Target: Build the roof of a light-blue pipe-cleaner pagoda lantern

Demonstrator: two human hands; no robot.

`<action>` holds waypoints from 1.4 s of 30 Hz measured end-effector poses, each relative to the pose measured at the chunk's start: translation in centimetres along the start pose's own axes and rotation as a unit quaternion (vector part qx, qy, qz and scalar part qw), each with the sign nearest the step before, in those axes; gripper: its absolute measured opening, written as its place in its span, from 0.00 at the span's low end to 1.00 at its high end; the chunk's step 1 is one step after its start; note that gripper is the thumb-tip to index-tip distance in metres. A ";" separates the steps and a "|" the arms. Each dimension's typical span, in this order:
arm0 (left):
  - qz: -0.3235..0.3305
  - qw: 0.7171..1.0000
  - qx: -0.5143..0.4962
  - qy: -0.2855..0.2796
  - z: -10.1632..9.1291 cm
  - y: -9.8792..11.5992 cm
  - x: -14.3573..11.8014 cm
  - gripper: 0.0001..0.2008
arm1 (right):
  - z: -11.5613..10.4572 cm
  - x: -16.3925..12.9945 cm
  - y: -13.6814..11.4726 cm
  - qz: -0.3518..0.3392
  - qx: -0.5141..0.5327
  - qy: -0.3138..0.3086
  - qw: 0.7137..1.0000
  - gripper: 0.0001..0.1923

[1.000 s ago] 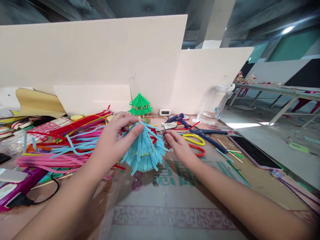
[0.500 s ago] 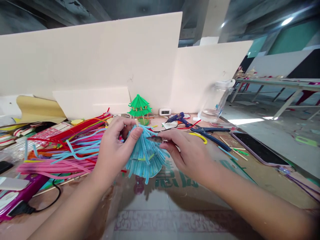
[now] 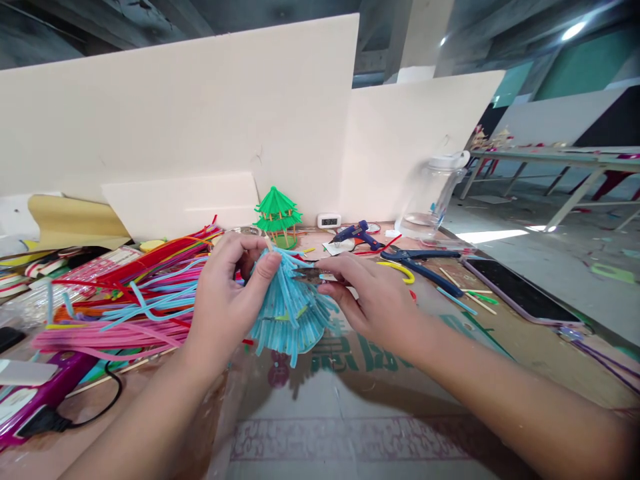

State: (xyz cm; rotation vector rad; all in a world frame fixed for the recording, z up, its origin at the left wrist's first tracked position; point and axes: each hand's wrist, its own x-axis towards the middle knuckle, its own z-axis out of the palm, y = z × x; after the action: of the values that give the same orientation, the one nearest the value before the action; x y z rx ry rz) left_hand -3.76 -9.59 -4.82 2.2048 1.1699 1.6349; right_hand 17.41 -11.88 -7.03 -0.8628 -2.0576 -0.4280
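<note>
My left hand grips a cone-shaped roof of light-blue pipe-cleaner strips by its top, thumb pressed on the front, holding it just above the table. My right hand holds a small pair of pliers or scissors; the metal tips touch the blue strips near the cone's upper right side, and the tool's handles are hidden in my palm. A finished green model pavilion stands behind the cone against the white board.
A heap of pink, red and blue pipe cleaners lies left. Blue-handled pliers, a yellow loop, a blue glue gun, a clear jar and a phone sit right. A purple device with black cable lies near left.
My right hand picked up the small metal tool and brought its tips against the blue cone. My left hand kept its grip; the view shifted slightly.
</note>
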 end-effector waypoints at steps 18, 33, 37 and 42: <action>0.023 1.000 -0.003 0.012 0.1 0.2 -0.1 0.07 | 0.2 0.0 -0.3 0.021 0.040 0.004 0.999 0.08; 0.025 1.000 0.008 0.015 0.1 0.2 -0.1 0.07 | 0.1 -0.3 -0.3 0.012 0.021 0.003 1.000 0.09; 0.020 1.000 0.008 0.014 0.1 0.2 -0.1 0.07 | 0.2 -0.3 -0.5 0.020 0.012 0.004 1.000 0.09; 0.024 1.000 0.004 0.017 0.0 0.2 -0.2 0.06 | 0.4 -0.3 -0.6 0.019 0.015 0.007 1.000 0.09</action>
State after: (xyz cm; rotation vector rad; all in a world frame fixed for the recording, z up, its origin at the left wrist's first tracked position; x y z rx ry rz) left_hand -3.63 -9.86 -4.86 2.2346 1.1435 1.6956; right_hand 16.91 -12.18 -7.45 -0.8775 -2.0270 -0.3797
